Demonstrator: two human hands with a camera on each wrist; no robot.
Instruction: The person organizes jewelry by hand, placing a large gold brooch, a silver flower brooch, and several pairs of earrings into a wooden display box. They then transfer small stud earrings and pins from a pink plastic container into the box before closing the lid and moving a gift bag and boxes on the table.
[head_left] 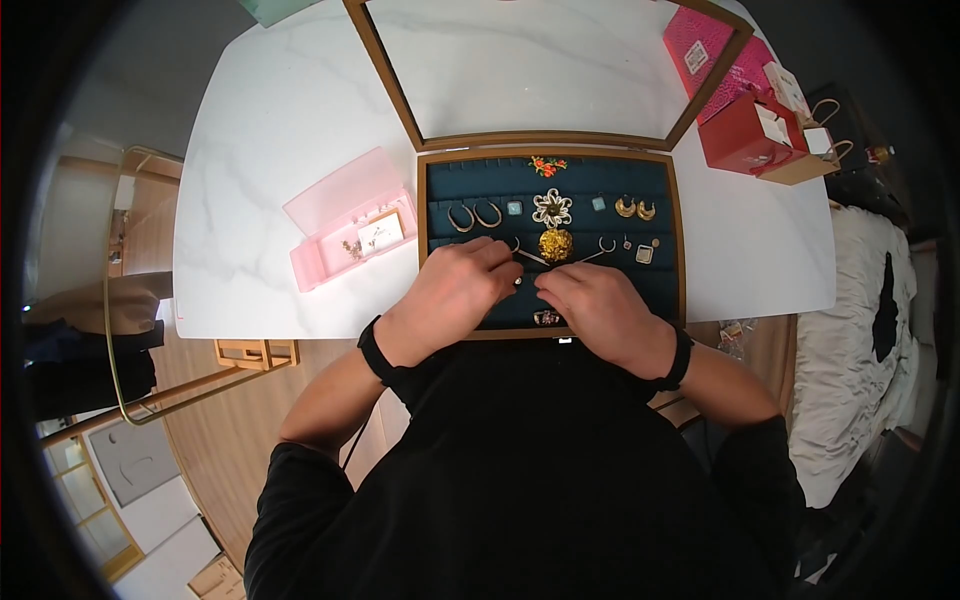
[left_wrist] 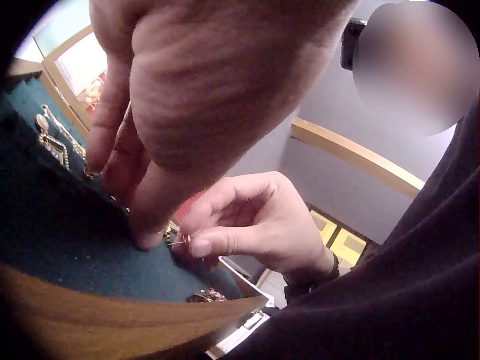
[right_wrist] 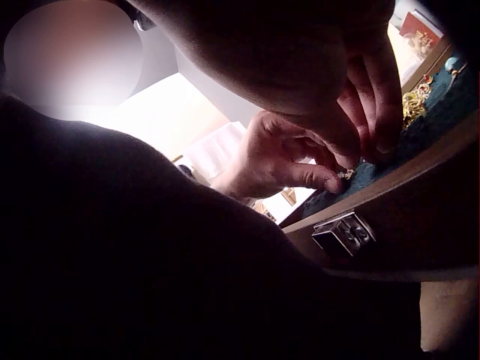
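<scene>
Pinching a small gold piece (left_wrist: 187,238) over a jewellery case (head_left: 681,250)

Working close together over the front part of the case's dark teal lining, the two hands meet from either side. The right hand (head_left: 605,305) holds the gold piece between curled thumb and forefinger, a thin pin sticking out of it. The left hand (head_left: 455,288) reaches fingers-down just beside, with a bright bit of jewellery (head_left: 518,281) at its fingertips; whether the fingers grip it cannot be told. A pinkish jewelled piece (head_left: 546,318) lies on the lining near the front edge. Just beyond the hands lies a yellow textured ornament (head_left: 555,246), then a silver flower brooch (head_left: 552,208), with silver hoops (head_left: 488,213) to the left and gold crescent earrings (head_left: 626,207) to the right. A red floral ornament (head_left: 547,167) lies near the back edge. The glazed lid (head_left: 550,139) stands raised. On the white marbled table (head_left: 250,200), an open pink box (head_left: 310,266) sits left of the case.
</scene>
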